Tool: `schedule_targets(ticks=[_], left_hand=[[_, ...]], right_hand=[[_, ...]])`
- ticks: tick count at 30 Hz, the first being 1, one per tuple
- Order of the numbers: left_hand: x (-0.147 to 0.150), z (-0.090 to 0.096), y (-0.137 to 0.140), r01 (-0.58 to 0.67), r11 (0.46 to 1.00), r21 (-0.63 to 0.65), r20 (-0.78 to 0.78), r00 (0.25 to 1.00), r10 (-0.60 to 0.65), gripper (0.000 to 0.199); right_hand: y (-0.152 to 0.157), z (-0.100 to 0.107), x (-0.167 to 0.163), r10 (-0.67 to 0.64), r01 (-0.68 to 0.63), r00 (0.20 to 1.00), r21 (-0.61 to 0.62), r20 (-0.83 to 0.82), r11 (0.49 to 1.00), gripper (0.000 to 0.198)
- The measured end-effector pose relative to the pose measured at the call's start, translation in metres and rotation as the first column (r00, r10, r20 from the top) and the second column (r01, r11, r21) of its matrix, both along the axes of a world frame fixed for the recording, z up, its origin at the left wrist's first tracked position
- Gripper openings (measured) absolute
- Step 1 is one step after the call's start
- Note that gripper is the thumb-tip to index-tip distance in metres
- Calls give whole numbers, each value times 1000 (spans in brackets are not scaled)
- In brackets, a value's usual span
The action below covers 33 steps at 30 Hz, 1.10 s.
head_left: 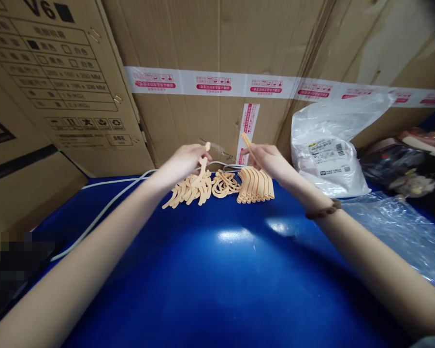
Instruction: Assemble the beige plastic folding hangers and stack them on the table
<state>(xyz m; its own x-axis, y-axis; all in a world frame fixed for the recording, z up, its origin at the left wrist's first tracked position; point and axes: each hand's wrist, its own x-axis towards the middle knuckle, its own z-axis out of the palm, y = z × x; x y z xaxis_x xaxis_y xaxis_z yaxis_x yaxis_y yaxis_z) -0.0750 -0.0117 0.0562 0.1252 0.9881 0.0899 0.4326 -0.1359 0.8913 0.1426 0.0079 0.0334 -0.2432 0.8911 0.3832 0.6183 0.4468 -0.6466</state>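
Note:
My left hand [188, 162] is raised just above the left heap, its fingers closed on a pale wood-coloured curved piece [203, 165] with a rounded end. My right hand [267, 158] pinches a thin, flat pale piece [246, 140] that points up and away from me, above the right stack. On the blue table lie a loose heap of curved pieces [183, 193], a cluster of ring-shaped pieces [223, 186] and a neat row of overlapping curved pieces [255, 187]. My fingers partly hide both held pieces.
Large cardboard boxes [203, 43] wall off the back and left of the blue table [203, 270]. A white cable [94, 222] runs along the left. At right are a white plastic parcel bag [326, 154] and a clear plastic sheet [402, 232], with dark items behind.

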Motion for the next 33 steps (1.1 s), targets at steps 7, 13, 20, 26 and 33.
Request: schedule_targets(ticks=[7, 13, 20, 26, 33], left_hand=[[-69, -14, 25, -96, 993, -65, -319, 945, 71, 20], [-95, -38, 33, -187, 977, -100, -359, 923, 140, 22], [-106, -52, 39, -229, 960, -164, -394, 907, 149, 22], [-107, -60, 44, -282, 943, -176, -368, 908, 202, 15], [-99, -59, 39, -305, 926, -221, -269, 932, 242, 25]], right_hand=[[-4, 7, 39, -189, 65, 935, 379, 300, 923, 19], [-23, -17, 62, -323, -179, 673, 571, 665, 802, 26], [-32, -40, 74, -179, -227, 627, 397, 758, 889, 23], [-33, -46, 79, -115, -191, 703, 342, 702, 920, 26], [-36, -50, 80, 17, -196, 806, 240, 591, 951, 32]])
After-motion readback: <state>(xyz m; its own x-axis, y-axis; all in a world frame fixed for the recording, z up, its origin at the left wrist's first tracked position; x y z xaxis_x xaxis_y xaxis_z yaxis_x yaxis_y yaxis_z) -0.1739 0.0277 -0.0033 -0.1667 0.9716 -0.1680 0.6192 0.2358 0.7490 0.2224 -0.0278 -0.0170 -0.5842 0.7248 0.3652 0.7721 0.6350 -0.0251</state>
